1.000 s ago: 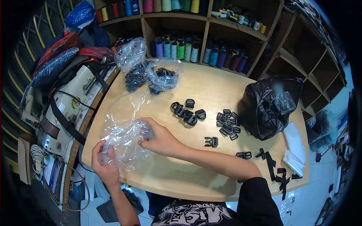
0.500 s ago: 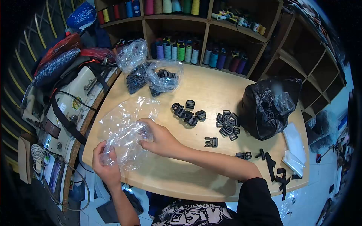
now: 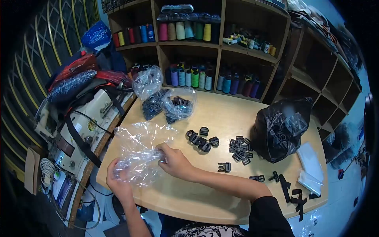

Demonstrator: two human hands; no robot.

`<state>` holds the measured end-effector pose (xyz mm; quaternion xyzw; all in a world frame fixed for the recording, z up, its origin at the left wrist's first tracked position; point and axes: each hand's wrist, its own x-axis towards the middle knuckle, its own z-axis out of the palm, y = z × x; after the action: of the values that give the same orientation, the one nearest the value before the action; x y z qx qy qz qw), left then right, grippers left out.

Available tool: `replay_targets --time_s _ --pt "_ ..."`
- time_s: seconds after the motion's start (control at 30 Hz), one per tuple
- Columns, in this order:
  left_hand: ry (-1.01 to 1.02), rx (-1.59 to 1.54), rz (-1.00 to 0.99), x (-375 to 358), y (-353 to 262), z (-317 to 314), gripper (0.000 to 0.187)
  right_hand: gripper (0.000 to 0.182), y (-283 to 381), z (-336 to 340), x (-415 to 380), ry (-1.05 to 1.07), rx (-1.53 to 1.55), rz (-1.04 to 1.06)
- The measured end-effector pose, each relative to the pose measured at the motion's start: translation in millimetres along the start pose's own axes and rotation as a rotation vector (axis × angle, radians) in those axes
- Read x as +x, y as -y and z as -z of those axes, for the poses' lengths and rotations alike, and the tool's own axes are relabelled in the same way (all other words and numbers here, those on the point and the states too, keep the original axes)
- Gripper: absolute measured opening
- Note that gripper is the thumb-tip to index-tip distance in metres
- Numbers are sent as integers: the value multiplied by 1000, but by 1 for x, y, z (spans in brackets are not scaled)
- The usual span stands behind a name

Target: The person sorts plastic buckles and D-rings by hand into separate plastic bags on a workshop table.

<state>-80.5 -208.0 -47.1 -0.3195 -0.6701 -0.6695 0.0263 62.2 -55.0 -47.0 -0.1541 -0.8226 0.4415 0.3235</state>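
Observation:
A crumpled clear plastic bag (image 3: 138,158) lies spread on the left part of the wooden table (image 3: 189,197). My left hand (image 3: 119,179) is closed around its lower left edge. Gathered plastic is pinched between the fingers of my right hand (image 3: 171,160), at the bag's right side. Right of my hands are a group of black buckles (image 3: 202,140), a pile of black slider pieces (image 3: 241,150) and a single buckle (image 3: 224,167).
Behind are two filled clear bags (image 3: 152,102) (image 3: 179,104) and shelves of thread spools (image 3: 189,77). A black plastic bag (image 3: 278,132), white packets (image 3: 310,162) and black straps (image 3: 298,201) are at right. A sewing machine (image 3: 85,126) stands left.
The view has tilted up, so the table sits lower in the frame. My right hand has closed more tightly on the bunched plastic. My left hand's fingers have drawn together on the bag.

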Motion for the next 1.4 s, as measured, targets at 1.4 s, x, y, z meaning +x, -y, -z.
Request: replay_targets --time_s 1.4 --pt "-57 855 -608 -6 -44 -46 59 59 39 10 39 -172 -279 328"
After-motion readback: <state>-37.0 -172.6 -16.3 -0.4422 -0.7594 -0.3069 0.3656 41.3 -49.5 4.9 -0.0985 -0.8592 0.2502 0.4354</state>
